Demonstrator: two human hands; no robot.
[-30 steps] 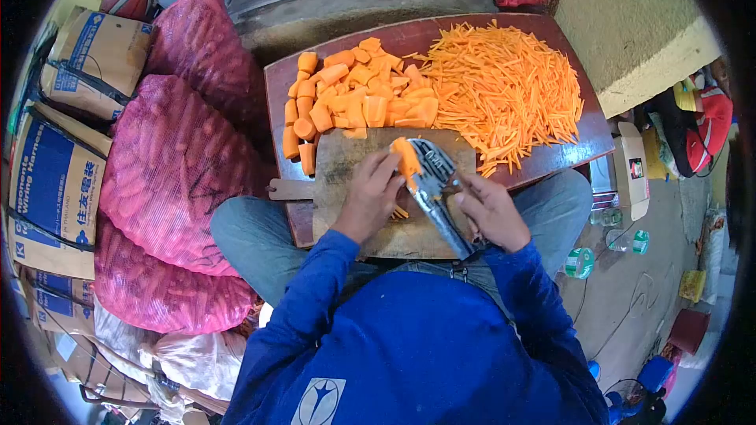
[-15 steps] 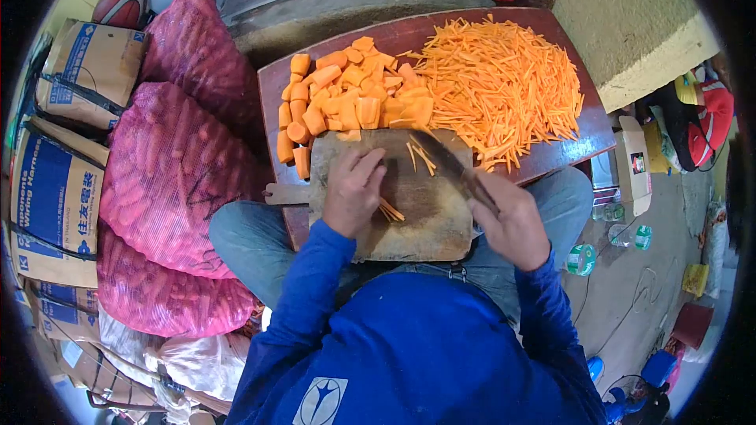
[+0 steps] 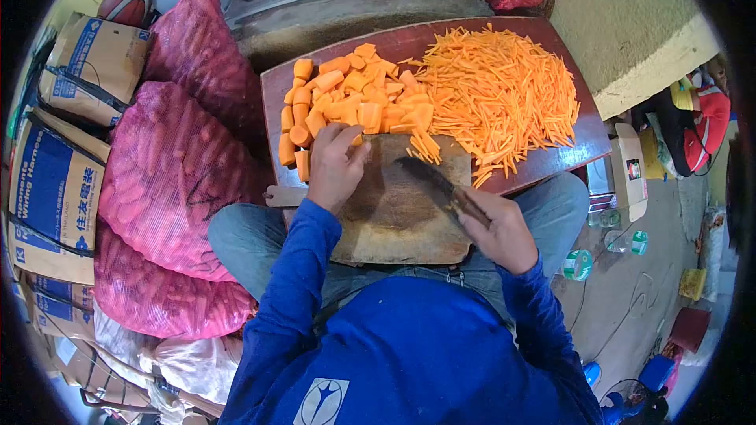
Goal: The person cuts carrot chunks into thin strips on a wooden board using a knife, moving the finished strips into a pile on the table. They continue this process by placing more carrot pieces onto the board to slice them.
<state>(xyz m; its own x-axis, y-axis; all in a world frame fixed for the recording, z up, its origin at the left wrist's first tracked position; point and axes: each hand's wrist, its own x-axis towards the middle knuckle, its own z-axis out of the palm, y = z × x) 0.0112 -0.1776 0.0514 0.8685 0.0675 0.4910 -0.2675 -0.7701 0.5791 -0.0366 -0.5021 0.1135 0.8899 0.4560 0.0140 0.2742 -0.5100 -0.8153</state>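
Observation:
My right hand (image 3: 502, 230) is wrapped round the handle of a knife (image 3: 426, 175), whose dark blade slants over the wooden cutting board (image 3: 402, 228). With fingers bent, my left hand (image 3: 339, 169) is at the board's upper left corner, and a small orange carrot piece (image 3: 357, 140) shows at its fingertips. Just beyond those fingers lies a pile of peeled carrot chunks and slabs (image 3: 370, 86). To its right is a large heap of carrot sticks (image 3: 500, 94). A few cut sticks (image 3: 424, 145) rest at the board's far edge, near the blade tip.
Under the board and carrots is a dark red table (image 3: 543, 28). Pink mesh sacks (image 3: 177, 181) full of carrots stack up at the left, beside cardboard boxes (image 3: 55, 189). A concrete ledge (image 3: 630, 39) stands at the right. Plastic bottles (image 3: 579, 264) lie on the floor.
My left hand has moved away from me to the carrot chunks. The knife has drawn back toward me, and the sticks beneath my left hand have left the board's middle.

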